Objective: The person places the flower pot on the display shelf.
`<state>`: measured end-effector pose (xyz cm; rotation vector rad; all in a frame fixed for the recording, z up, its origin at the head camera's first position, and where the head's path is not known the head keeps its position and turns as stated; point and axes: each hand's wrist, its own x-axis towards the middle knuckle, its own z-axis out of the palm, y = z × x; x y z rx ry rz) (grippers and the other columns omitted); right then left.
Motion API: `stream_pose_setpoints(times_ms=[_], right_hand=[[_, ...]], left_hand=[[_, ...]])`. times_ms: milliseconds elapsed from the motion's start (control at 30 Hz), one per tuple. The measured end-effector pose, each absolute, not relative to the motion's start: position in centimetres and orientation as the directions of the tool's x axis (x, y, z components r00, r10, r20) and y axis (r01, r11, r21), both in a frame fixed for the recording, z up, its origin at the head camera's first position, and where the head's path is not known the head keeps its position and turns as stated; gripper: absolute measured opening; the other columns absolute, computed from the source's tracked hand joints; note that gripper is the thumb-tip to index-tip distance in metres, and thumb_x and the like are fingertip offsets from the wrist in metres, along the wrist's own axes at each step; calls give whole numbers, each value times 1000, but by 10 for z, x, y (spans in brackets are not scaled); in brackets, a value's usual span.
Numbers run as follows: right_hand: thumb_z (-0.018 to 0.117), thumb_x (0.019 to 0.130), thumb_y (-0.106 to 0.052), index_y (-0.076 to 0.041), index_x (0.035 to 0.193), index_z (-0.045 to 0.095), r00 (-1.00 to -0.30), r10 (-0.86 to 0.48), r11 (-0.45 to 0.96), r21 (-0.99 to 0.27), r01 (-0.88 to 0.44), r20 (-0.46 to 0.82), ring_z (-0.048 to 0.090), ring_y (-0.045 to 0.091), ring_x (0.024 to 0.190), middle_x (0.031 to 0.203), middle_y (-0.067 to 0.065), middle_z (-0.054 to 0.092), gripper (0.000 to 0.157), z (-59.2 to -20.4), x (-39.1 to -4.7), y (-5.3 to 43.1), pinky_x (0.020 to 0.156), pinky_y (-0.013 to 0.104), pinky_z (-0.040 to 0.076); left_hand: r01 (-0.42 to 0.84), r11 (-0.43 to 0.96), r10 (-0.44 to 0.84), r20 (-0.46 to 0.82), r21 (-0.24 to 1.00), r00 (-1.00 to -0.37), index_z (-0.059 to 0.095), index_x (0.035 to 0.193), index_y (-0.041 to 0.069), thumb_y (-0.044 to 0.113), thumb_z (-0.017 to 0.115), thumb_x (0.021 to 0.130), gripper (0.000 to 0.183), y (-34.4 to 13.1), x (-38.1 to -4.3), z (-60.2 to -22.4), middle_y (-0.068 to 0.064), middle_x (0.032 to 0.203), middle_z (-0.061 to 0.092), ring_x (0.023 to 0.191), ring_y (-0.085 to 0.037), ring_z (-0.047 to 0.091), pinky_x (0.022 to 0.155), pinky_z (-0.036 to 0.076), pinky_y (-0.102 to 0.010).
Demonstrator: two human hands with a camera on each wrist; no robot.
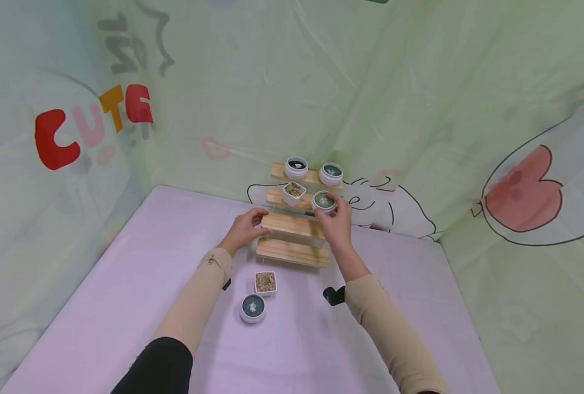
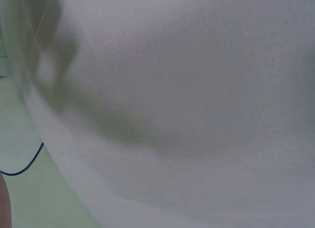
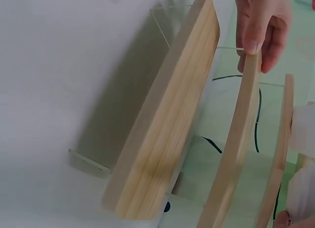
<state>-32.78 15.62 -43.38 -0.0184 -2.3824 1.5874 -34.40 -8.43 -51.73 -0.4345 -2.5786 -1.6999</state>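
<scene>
My right hand holds a small round white pot with a green top, at the right end of the third board of a four-step wooden display stand. In the right wrist view that pot shows beside a fingertip at the lower right edge. Lower on the stand, my left hand pinches the left end of the second board, its thumb on the edge. Left of the held pot sits a square white pot with grainy contents. The left wrist view shows mostly pale cloth.
Two round white pots, a left one and a right one, stand on the top board. Before the bottom board, a square pot of brownish grains and a dark-topped round pot rest on the lilac cloth. A printed curtain hangs behind.
</scene>
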Motion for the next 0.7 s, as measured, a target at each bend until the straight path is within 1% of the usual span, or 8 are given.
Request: stream_pose_setpoints(times_ms=[267,433,567,700], right_hand=[[67,84,-12,-4,135,51,-963,161,500,-859,-110,217,46,30,115,132,21,38,54,-434,-337,153,104,38,45],[68,84,-16,-5,135,52,-962,166,536,-839,-95,215,48,30,111,129,21,40,55,-433,-341,153,102,38,46],[68,84,-18,-5,134,52,-958,165,556,-825,-105,233,48,29,108,125,20,44,54,-433,-345,153,98,38,46],[68,85,-16,-2,133,53,-954,147,566,-814,-134,260,49,29,109,124,21,50,53,-433,-348,155,97,38,47]], left_hand=[[239,376,214,167,895,-962,55,132,0,13,80,83,57,-85,-343,-517,-18,135,56,124,-30,55,105,48,-32],[260,364,218,190,894,-957,55,130,-3,10,80,82,56,-84,-343,-515,-21,133,57,123,-31,56,104,48,-31],[258,360,214,189,897,-958,55,130,-3,10,80,82,56,-85,-346,-516,-20,133,57,123,-30,56,104,48,-28],[259,365,217,189,894,-958,55,130,-2,10,80,82,56,-85,-346,-518,-19,133,57,123,-30,56,104,48,-29]])
